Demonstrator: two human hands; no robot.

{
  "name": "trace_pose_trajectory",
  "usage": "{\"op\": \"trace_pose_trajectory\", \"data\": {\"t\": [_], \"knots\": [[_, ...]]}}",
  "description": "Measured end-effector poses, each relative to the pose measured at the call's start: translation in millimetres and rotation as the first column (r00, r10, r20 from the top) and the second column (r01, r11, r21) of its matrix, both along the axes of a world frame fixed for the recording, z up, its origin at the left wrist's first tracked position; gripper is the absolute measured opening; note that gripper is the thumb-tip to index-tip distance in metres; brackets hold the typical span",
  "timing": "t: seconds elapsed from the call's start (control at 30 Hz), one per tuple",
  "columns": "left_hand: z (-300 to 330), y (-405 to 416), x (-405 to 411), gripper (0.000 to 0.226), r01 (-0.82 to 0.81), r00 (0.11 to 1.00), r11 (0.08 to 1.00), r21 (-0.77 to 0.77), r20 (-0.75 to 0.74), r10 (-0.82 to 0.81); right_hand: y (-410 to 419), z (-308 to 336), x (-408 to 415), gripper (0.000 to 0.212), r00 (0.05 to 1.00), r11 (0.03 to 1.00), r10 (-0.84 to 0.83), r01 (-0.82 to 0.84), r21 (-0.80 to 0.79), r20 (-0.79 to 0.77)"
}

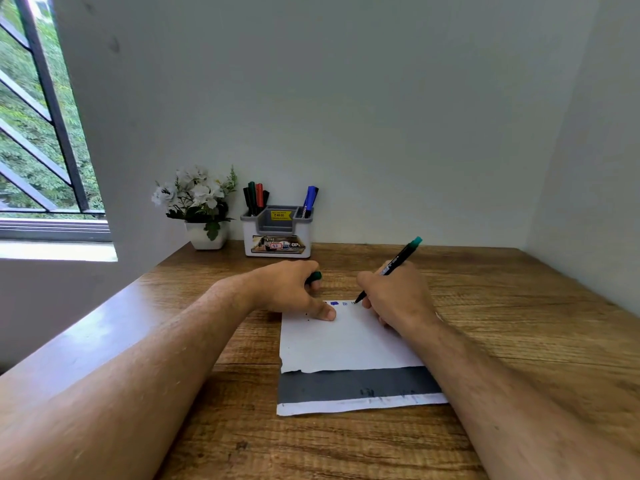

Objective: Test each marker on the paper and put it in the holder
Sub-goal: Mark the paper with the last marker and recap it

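Note:
My right hand (398, 296) grips a black marker with a green end (401, 256), its tip touching the top edge of the white paper (346, 344) beside small blue marks. My left hand (294, 289) holds a green cap (315, 276) in its curled fingers while the thumb presses on the paper's top left corner. The grey and white holder (277, 233) stands at the back of the wooden desk (519, 323). Several markers stand in its left slot (255, 199) and a blue marker (309, 200) in its right slot.
A white pot of white flowers (199, 206) stands left of the holder against the wall. A grey sheet with a white border (353, 389) lies under the paper. A barred window (41, 133) is at the far left, and walls close the desk at back and right.

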State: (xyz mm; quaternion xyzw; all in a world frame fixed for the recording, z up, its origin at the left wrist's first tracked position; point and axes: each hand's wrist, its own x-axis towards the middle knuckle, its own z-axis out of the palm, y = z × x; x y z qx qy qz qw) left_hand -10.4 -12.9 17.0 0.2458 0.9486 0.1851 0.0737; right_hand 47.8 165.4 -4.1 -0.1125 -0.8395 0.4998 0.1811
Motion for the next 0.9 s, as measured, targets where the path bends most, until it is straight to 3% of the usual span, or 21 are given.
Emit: {"op": "trace_pose_trajectory", "data": {"t": [0.9], "knots": [[2.8,2.6,4.3,0.044,-0.014,1.0,1.0,-0.004,0.013,0.014,-0.5,1.1,-0.3,0.024,1.0,1.0,-0.001,0.001,0.012,-0.004]]}}
